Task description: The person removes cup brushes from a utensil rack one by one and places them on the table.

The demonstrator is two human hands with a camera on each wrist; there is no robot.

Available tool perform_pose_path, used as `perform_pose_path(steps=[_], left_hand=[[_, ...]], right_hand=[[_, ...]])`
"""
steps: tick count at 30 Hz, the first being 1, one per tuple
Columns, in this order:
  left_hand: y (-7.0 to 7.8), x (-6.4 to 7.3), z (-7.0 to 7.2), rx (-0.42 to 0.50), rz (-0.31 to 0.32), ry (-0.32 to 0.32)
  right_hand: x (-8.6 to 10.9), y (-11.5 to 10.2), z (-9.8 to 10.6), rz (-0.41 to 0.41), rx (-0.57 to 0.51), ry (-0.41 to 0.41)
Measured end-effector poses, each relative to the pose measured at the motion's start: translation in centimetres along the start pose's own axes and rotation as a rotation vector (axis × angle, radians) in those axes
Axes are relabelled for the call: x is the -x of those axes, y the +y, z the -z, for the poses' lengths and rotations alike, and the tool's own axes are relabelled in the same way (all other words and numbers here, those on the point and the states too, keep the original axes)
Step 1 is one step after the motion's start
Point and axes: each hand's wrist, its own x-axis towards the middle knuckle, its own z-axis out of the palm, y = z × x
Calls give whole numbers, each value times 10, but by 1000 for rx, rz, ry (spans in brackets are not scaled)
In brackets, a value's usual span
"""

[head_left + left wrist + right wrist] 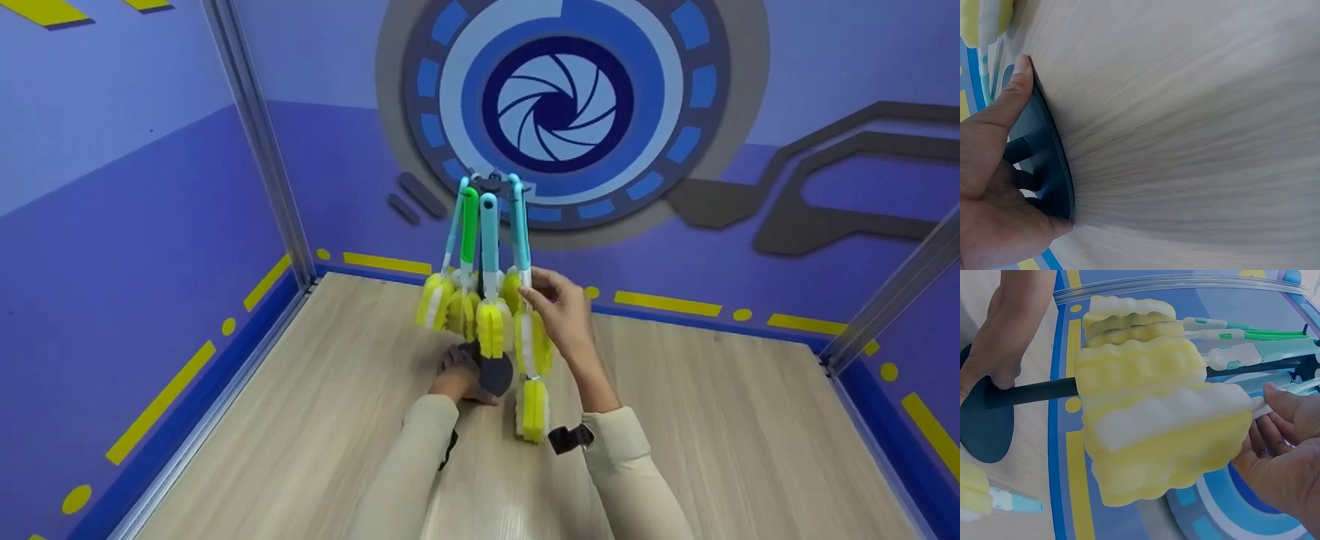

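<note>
A dark stand [1033, 391] with a round base [495, 375] holds several sponge bottle brushes with yellow-and-white heads and turquoise or green handles [469, 225]. My left hand [457, 373] grips the base low down, its thumb along the edge in the left wrist view. At the stand's right side, my right hand [562, 311] pinches a turquoise-handled sponge brush [1168, 439] near the neck, just above its sponge. The handle's top is at the hooks [491, 182]; whether it hangs there cannot be told. Another sponge brush [532, 411] is lower, nearer me.
The pale wooden table [712, 435] lies under both hands. Behind it stands a blue-purple printed wall [330, 172], with metal corner posts [259, 142] at the sides. A black strap [571, 439] is on the right wrist.
</note>
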Motion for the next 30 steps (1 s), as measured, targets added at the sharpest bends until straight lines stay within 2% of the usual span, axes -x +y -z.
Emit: perform_pose_path(steps=[6, 14, 24, 30], left_hand=[[-1, -1, -2, 6, 9, 9], [-1, -3, -4, 80, 24, 24], [1, -3, -10, 52, 29, 87], [3, -1, -8, 38, 44, 83]], right_hand=[[-1, -2, 3, -25, -40, -20], [-3, -5, 6, -50, -68, -43], [-4, -11, 5, -61, -79, -40], [-5, -13, 6, -74, -103, -41]])
